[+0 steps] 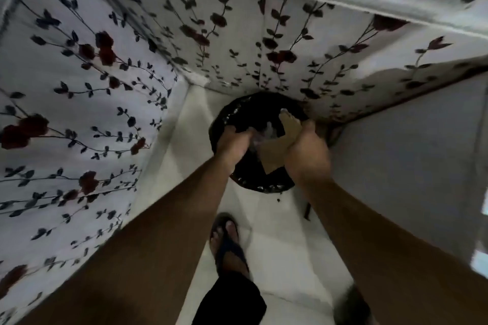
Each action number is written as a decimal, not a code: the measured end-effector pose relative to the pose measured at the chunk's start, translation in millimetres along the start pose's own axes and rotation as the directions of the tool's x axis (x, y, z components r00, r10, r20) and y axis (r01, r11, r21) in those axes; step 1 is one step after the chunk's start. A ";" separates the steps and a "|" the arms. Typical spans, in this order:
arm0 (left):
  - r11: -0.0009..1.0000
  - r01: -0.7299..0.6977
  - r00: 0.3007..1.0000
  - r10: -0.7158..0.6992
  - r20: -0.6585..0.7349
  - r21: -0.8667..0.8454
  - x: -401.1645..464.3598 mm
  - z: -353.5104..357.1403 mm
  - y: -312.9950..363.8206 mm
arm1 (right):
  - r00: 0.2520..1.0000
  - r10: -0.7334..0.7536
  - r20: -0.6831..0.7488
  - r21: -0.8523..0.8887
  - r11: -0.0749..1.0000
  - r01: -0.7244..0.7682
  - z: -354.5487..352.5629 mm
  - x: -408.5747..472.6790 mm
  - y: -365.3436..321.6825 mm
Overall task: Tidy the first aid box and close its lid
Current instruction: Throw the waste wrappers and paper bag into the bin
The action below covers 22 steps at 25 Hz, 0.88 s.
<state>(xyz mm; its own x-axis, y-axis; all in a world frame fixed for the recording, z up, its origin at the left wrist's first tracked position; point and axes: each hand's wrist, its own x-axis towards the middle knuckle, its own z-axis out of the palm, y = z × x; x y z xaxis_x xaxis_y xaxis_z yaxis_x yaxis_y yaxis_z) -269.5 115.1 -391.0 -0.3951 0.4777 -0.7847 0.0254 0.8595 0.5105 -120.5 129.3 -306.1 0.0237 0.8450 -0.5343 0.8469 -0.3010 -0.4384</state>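
Observation:
A round bin lined with a black plastic bag point(245, 111) stands on the pale floor below me. My left hand point(232, 145) hangs over its near left rim with the fingers curled down, on or beside a crumpled clear wrapper point(268, 132). My right hand point(306, 150) is at the right rim and grips flat brown cardboard point(274, 150), which lies tilted across the bin's mouth. The first aid box is not in view.
Furniture covered in white cloth with dark vines and red flowers point(79, 103) rises on the left and behind the bin. A plain pale panel point(409, 155) closes the right side. My foot in a dark sandal point(227, 243) stands on the narrow strip of floor tiles.

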 end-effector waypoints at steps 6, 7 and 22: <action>0.997 -0.079 0.997 0.078 0.025 0.010 37.4 -16.3 -26.1 | 0.987 0.030 0.155 -0.047 0.999 -0.023 70.9 33.6 2.0; 0.996 -0.081 0.996 0.080 0.027 0.030 35.8 -21.9 -35.4 | 0.985 0.037 0.166 -0.055 0.998 -0.028 77.3 29.2 6.4; 0.924 -0.368 0.925 0.351 0.147 0.108 -274.4 -15.1 77.2 | 0.940 -0.240 -0.243 0.213 0.932 0.293 -240.8 -164.4 11.8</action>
<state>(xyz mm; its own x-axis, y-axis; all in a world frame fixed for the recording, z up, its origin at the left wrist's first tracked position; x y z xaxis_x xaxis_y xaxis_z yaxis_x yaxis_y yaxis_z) -173.0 47.7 -130.9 -0.2215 0.7703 -0.5980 0.2679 0.6377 0.7222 13.6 93.3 -49.4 -0.0516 0.9738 -0.2214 0.6835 -0.1272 -0.7188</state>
